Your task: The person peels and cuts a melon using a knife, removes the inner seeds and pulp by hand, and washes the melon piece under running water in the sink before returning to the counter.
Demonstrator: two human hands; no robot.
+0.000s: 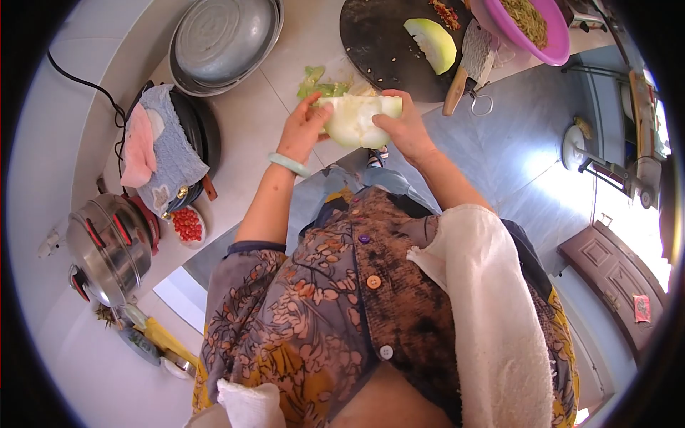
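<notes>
Between my two hands, over the counter's front edge, is a piece of pale green melon (349, 128) with white, fibrous flesh facing up. My left hand (308, 125), with a pale bangle at its wrist, grips the left end. The right end is held by my right hand (404, 128), its thumb pressed on the flesh. Green peelings (325, 84) and pale scraps lie on the counter just beyond. A second melon wedge (432, 46) rests on the round dark cutting board (378, 53), beside a cleaver (471, 60) with a wooden handle.
A pink basin (560, 46) of shredded food stands at the upper right. Metal basins (225, 43) sit at the upper left. Along the left are a dark pot covered by a blue cloth (168, 153), a bowl of red pieces (188, 225) and a steel steamer pot (110, 246).
</notes>
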